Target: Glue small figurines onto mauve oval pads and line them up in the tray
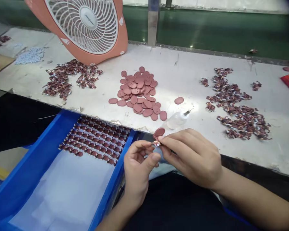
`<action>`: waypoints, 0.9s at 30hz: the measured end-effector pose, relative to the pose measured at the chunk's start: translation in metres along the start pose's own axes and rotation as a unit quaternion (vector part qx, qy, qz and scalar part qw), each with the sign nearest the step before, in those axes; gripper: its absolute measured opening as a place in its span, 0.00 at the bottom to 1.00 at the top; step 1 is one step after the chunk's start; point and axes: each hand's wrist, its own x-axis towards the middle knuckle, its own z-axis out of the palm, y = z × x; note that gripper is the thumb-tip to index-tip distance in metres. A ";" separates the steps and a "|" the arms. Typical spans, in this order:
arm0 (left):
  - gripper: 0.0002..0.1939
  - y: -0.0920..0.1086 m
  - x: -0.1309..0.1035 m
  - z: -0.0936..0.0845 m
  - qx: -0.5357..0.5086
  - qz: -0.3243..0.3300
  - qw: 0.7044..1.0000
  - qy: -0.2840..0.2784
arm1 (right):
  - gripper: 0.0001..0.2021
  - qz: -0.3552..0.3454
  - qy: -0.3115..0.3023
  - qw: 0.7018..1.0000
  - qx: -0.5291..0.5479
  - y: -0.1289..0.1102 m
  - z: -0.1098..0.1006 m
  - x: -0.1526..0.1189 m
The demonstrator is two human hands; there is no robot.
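In front of the table edge, my two hands meet at a small brown-and-white figurine [156, 143] joined to, or touching, a reddish-brown oval base [159, 132]. My right hand [195, 157] pinches this piece between thumb and fingers. Curled fingertips of my left hand [137, 163] grip its left side; the exact contact is partly hidden. Just beyond them, a clear squeeze bottle with a needle tip [177, 120] lies on the table. Behind it is a heap of loose oval bases [139, 88], with a single oval base [179, 100] lying apart.
Piles of small figurines lie right [240, 109] and left [65, 77] on the white table [183, 70]. An orange fan [124, 32] stands at the back. Below left, a blue crate [48, 138] holds rows of based figurines [96, 138] on white sheets. Light-blue bits [30, 56] lie far left.
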 end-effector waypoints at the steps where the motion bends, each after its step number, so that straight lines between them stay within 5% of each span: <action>1: 0.17 0.000 0.000 0.001 0.005 0.007 1.000 0.001 | 0.12 -0.011 0.002 1.000 -0.012 -0.002 0.006 0.000; 11: 0.11 -0.005 0.002 -0.017 0.001 0.020 0.997 0.070 | 0.06 -0.026 -0.012 0.999 0.041 -0.013 0.035 0.010; 18: 0.15 0.011 0.006 -0.026 0.024 0.021 0.988 0.150 | 0.08 -0.080 -0.007 0.995 0.065 -0.044 0.031 0.007; 21: 0.19 0.018 0.012 -0.064 0.138 0.051 0.958 0.245 | 0.05 -0.010 0.021 0.994 0.107 -0.058 0.021 -0.010; 24: 0.23 0.023 0.018 -0.133 0.321 0.071 0.869 0.369 | 0.06 -0.017 -0.022 0.995 0.095 -0.048 0.007 -0.026; 27: 0.24 0.027 0.027 -0.208 0.402 0.043 0.811 0.423 | 0.08 -0.073 -0.091 0.991 0.071 -0.019 -0.007 -0.037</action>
